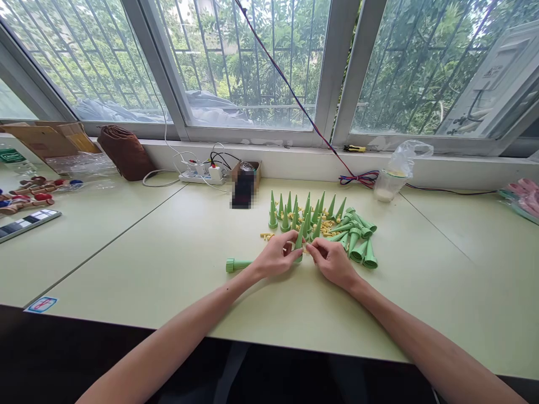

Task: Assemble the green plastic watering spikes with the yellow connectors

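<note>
My left hand is closed around a green plastic cone, its tip pointing up. Close beside it on the right, the fingers of my right hand are pinched together near the cone's side; whatever they hold is too small to make out. Several more green cones stand upright just beyond my hands, with small yellow plastic pieces scattered among them. To the right lies a heap of green cones on their sides. A single green cone lies flat, partly hidden behind my left wrist.
A power strip and a small box sit at the back. A plastic cup with a bag stands back right, near bundled red and blue wires. Wooden toys and a brown rolled bundle are at left.
</note>
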Action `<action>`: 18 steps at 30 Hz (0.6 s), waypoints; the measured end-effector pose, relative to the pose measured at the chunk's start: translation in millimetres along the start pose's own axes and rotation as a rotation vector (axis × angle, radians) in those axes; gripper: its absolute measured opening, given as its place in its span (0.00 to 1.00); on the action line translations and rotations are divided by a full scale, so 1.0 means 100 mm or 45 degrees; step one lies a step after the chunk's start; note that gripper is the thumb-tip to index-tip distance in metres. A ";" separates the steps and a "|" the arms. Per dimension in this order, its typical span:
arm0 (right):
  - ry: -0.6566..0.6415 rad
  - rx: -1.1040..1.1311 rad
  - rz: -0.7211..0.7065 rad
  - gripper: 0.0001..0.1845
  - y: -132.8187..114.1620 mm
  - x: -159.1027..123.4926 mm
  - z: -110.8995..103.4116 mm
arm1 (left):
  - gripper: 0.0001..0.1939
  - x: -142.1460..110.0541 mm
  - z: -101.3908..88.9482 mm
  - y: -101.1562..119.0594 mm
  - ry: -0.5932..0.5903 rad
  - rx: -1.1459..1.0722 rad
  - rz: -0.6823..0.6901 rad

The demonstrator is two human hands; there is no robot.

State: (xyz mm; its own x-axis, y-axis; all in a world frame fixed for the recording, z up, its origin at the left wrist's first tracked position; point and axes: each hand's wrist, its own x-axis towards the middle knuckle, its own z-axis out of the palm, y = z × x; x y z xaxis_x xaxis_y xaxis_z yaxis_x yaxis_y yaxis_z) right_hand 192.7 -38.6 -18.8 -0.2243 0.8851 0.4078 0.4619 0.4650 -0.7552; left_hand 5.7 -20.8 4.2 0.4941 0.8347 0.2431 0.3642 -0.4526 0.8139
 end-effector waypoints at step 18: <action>-0.033 0.023 -0.055 0.09 0.01 0.00 0.00 | 0.07 0.03 -0.05 0.01 0.027 -0.090 -0.058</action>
State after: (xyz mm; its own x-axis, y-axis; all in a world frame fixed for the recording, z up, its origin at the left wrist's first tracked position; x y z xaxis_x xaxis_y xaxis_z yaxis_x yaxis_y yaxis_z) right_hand 193.1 -38.5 -19.6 -0.2659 0.8643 0.4270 0.4357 0.5028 -0.7465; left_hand 3.5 -17.0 8.1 0.4612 0.8606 0.2159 0.3285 -0.3916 0.8595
